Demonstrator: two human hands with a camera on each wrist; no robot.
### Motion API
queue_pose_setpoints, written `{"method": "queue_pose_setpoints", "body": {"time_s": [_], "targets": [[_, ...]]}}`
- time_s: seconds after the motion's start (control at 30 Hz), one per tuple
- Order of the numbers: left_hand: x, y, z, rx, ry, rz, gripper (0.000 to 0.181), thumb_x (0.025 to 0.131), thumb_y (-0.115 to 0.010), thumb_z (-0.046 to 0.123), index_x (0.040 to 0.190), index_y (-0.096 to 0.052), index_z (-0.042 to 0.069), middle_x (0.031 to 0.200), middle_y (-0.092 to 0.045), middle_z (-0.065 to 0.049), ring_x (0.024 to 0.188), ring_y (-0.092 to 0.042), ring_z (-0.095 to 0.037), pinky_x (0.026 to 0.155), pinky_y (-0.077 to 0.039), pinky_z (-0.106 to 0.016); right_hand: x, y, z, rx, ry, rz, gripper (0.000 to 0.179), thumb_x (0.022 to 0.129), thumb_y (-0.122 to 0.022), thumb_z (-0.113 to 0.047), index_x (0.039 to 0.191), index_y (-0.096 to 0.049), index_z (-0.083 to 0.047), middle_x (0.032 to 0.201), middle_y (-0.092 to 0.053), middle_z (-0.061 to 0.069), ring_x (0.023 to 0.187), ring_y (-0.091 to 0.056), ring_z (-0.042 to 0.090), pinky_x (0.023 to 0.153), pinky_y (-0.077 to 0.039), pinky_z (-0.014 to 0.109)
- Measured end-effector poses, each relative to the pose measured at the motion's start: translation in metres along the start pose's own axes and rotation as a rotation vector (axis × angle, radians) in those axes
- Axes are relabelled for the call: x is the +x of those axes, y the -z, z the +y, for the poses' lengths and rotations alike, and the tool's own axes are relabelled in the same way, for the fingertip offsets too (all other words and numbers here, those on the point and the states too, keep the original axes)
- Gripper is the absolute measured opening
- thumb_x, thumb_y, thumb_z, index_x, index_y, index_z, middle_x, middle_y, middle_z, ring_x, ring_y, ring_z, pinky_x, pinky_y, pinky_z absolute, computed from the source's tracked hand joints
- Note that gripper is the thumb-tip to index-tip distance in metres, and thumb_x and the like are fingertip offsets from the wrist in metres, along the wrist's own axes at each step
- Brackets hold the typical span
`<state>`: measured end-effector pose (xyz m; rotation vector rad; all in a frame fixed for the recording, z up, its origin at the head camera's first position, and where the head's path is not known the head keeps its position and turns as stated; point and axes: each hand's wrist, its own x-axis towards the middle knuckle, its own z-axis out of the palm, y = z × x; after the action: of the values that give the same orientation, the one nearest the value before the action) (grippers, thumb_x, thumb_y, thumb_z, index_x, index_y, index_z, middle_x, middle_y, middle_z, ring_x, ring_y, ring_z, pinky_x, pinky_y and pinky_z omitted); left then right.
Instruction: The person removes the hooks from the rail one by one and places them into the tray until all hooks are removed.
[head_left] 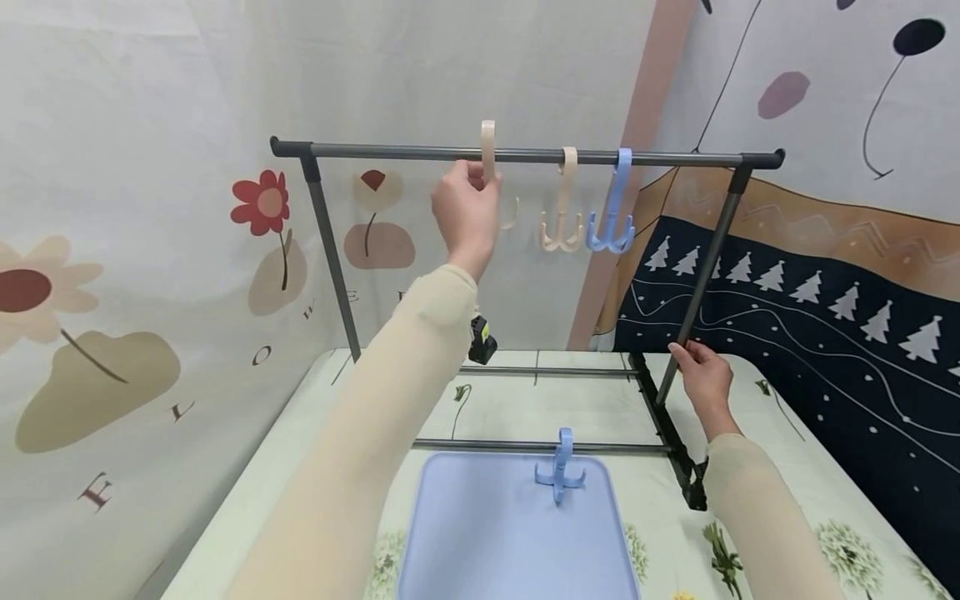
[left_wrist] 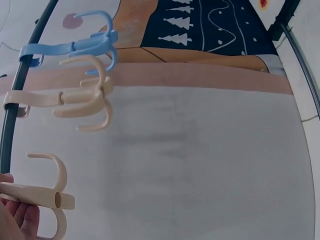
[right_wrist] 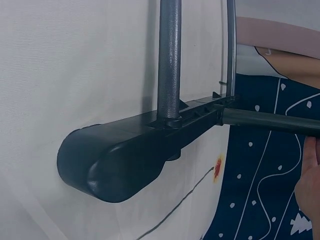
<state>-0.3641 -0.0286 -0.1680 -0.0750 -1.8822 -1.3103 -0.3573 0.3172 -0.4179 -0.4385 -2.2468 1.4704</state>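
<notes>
My left hand (head_left: 468, 208) pinches a beige hook (head_left: 488, 142) at the top rail (head_left: 390, 152) of a dark metal rack. The hook's curved top rises over the rail. In the left wrist view, the prongs of that beige hook (left_wrist: 61, 172) stick out past my fingers. To its right on the rail hang another beige hook (head_left: 567, 196) and a blue hook (head_left: 617, 204), each with several upturned prongs. Low on the rack's right post (head_left: 705, 279), my right hand (head_left: 707, 387) grips the tube with thumb and fingers. Only part of that hand shows in the right wrist view.
A blue tray (head_left: 510, 542) lies on the table in front of the rack. Another blue hook (head_left: 560, 471) rests on its far right part. The rack's black foot (head_left: 678, 458) stands on the flowered cloth, with lower crossbars (head_left: 487, 446) running left. Printed curtains (head_left: 795, 350) hang behind.
</notes>
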Motion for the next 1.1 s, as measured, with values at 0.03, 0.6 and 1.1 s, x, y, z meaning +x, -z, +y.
{"method": "queue_pose_setpoints", "body": {"time_s": [0.03, 0.6, 1.1], "targets": [[-0.001, 0.001, -0.001, -0.011, -0.002, -0.01, 0.016, 0.092, -0.073, 0.016, 0.102, -0.071, 0.005, 0.088, -0.069, -0.007, 0.077, -0.061, -0.016, 0.071, -0.048, -0.028, 0.0, 0.0, 0.0, -0.001, 0.0, 0.0, 0.058, 0.096, -0.059, -0.051, 0.133, -0.062, -0.006, 0.12, -0.065, 0.012, 0.095, -0.059, 0.005, 0.098, -0.048, 0.04], [-0.016, 0.03, -0.027, 0.026, -0.044, -0.2, 0.018, 0.091, -0.075, 0.02, 0.1, -0.069, 0.005, 0.092, -0.07, -0.006, 0.082, -0.063, -0.013, 0.073, -0.051, -0.026, -0.001, 0.0, 0.0, 0.0, -0.019, -0.005, 0.061, 0.095, -0.059, -0.053, 0.133, -0.062, -0.006, 0.12, -0.064, 0.011, 0.099, -0.059, 0.01, 0.099, -0.047, 0.041], [-0.043, 0.048, -0.067, -0.03, 0.048, -0.341, 0.016, 0.093, -0.071, 0.013, 0.104, -0.071, 0.001, 0.096, -0.072, -0.01, 0.088, -0.068, -0.02, 0.078, -0.057, -0.034, -0.001, -0.001, 0.001, -0.011, -0.016, 0.003, 0.057, 0.096, -0.059, -0.051, 0.131, -0.063, -0.006, 0.117, -0.065, 0.01, 0.097, -0.059, 0.01, 0.098, -0.047, 0.04]]}}
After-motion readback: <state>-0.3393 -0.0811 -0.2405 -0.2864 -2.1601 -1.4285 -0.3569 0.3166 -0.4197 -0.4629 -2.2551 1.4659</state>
